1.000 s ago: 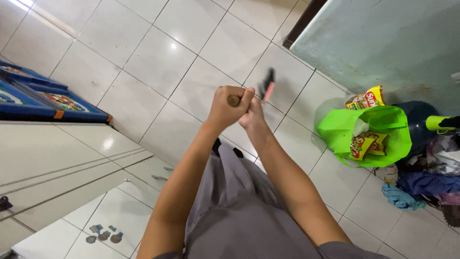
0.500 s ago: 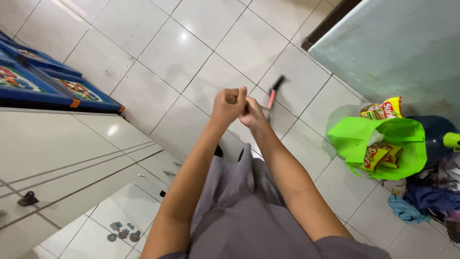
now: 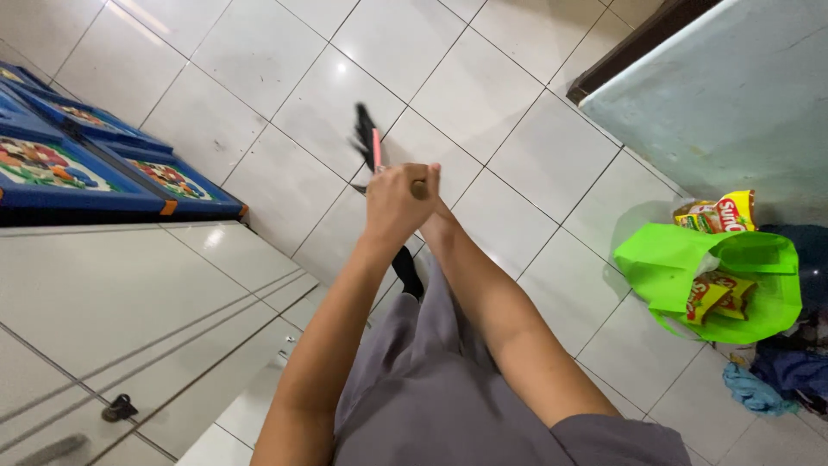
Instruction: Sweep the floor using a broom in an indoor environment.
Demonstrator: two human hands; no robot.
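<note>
White tiled floor (image 3: 483, 86) with green bag (image 3: 681, 267), blue picture boards (image 3: 129, 177) and cloth heap (image 3: 776, 384).

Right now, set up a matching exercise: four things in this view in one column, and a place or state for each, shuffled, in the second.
Things:
1. long-handled tool
2. green bag
3. blue framed boards
4. blue cloth

Places or states:
A. on the floor at the left, beside the white cabinet
B. crumpled on the tiles at the lower right
C. open, with yellow snack packets inside
D. gripped by both hands, its head blurred

Pairs: 1-D, 2-C, 3-A, 4-B
</note>
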